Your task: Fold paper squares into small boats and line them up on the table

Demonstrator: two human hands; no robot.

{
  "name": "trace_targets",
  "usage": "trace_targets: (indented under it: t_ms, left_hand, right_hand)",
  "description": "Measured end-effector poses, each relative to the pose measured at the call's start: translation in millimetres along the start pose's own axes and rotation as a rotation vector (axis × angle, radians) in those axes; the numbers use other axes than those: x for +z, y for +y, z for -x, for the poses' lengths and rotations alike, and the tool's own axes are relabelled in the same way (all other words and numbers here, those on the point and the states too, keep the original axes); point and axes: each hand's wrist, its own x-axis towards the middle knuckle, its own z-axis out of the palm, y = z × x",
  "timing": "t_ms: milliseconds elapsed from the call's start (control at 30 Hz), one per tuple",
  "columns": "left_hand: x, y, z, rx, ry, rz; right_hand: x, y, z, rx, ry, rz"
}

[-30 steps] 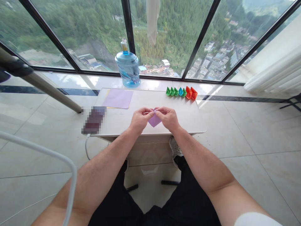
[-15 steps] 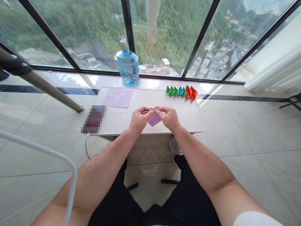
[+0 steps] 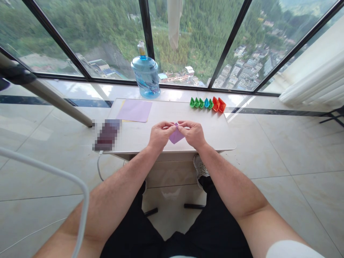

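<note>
A small piece of folded purple paper (image 3: 176,137) is held between my two hands above the front part of the white table (image 3: 134,138). My left hand (image 3: 161,135) pinches its upper left edge between thumb and fingers. On the other side, my right hand (image 3: 192,134) pinches the upper right edge the same way. The paper's lower corner points toward me, and the fingers cover parts of its top. Flat purple sheets (image 3: 134,110) lie at the table's back left, with a yellow edge showing beneath.
Several folded paper boats in green, blue and red (image 3: 206,104) stand in a row at the back right. A blue water jug (image 3: 146,77) stands behind the table by the window. A blurred-out device (image 3: 107,135) with a cable lies at the left edge.
Both hands keep their pinch on the folded purple paper with hardly any movement. The whole view has shifted very slightly.
</note>
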Motion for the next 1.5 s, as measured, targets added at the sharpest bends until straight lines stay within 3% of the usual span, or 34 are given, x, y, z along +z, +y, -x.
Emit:
trace_targets:
  t_ms: [500, 733, 933, 1100, 1500]
  left_hand:
    - [2.3, 2.4, 5.2, 0.067, -0.019, -0.097]
    - [1.5, 1.7, 5.4, 0.081, 0.019, -0.168]
    - [0.3, 0.7, 3.4, 0.071, 0.051, -0.224]
    - [0.2, -0.6, 1.3, 0.024, 0.067, -0.127]
    - [1.0, 3.1, 2.5, 0.048, 0.045, -0.107]
  right_hand:
    - [2.2, 2.5, 1.4, -0.119, 0.022, 0.145]
    - [3.5, 0.6, 1.6, -0.008, 0.042, 0.182]
    - [6.8, -4.7, 5.5, -0.016, 0.081, 0.225]
    - [9.1, -5.1, 7.5, -0.029, 0.101, 0.271]
    - [7.9, -1.0, 2.3, 0.008, 0.076, 0.077]
